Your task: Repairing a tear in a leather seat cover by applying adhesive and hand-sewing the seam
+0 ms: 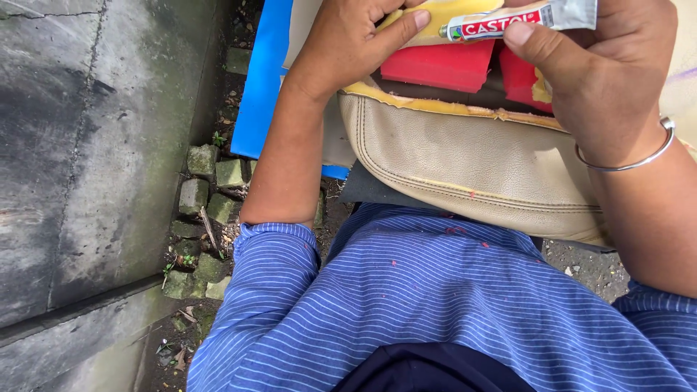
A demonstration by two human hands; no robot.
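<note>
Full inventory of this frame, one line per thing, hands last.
glue tube: 1, silver with a red band, top, in the right hand
seat cover: 1, beige, stitched, on the lap, yellow torn edge
foam blocks: 2, red, showing inside the open cover
board: 1, blue, under the cover
stones: several, mossy grey, on the ground at left
concrete slab: 1, grey, far left
bangle: 1, silver, right wrist
shirt: 1, blue striped
left hand: lifts the cover's edge
right hand: holds the tube

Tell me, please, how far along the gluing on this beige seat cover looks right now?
Done: the beige seat cover is peeled open, red foam exposed. In hand: left hand holds the flap back; right hand grips the glue tube. Left: the edge remains open.
</note>
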